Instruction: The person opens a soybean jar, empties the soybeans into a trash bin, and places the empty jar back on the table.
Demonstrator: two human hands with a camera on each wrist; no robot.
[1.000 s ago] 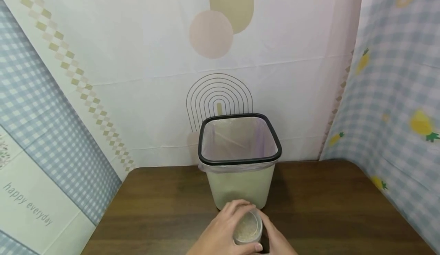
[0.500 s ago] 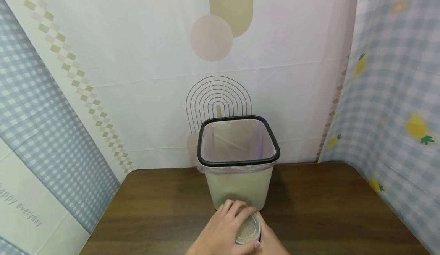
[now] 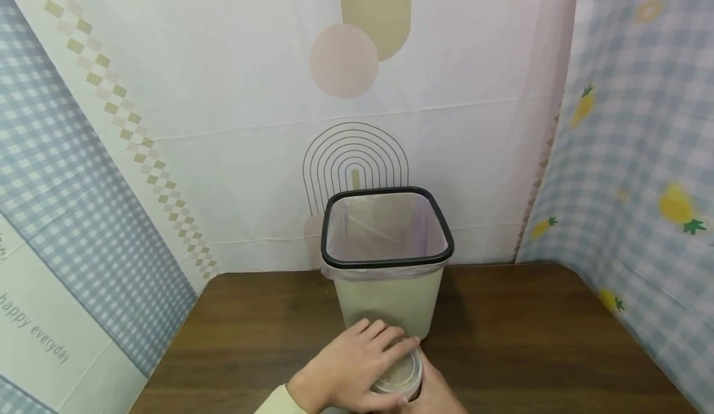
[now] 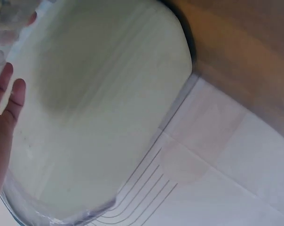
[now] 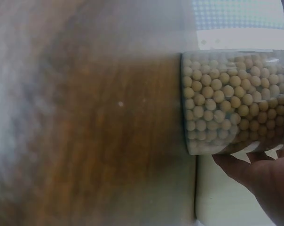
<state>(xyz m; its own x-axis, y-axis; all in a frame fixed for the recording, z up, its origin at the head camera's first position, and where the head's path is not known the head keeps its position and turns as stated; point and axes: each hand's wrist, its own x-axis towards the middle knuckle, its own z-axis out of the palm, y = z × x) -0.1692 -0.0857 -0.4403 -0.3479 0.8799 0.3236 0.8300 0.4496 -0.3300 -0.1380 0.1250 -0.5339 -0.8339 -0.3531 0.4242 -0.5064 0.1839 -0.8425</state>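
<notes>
A clear jar (image 5: 236,101) full of round tan beans shows side-on in the right wrist view, its flat base towards the table. My right hand (image 3: 437,389) grips the jar's body from the right, with fingers (image 5: 238,169) along its side. From the left, my left hand (image 3: 354,361) spans the translucent round lid (image 3: 403,374), thumb at the near edge and index finger along the far edge. Part of the jar appears at the top left corner of the left wrist view, beside the left hand's fingertips (image 4: 16,92). The hands hide much of the jar from above.
A pale waste bin (image 3: 390,296) with a black rim and a thin liner bag stands just beyond the hands on the dark wooden table (image 3: 519,333). Behind rises a white printed cloth (image 3: 234,92). Checked cloths (image 3: 630,172) hang at both sides.
My left hand has turned on the lid, its wrist swinging out to the left so that a pale sleeve shows. My right hand has shifted slightly left around the jar. The bin stays put.
</notes>
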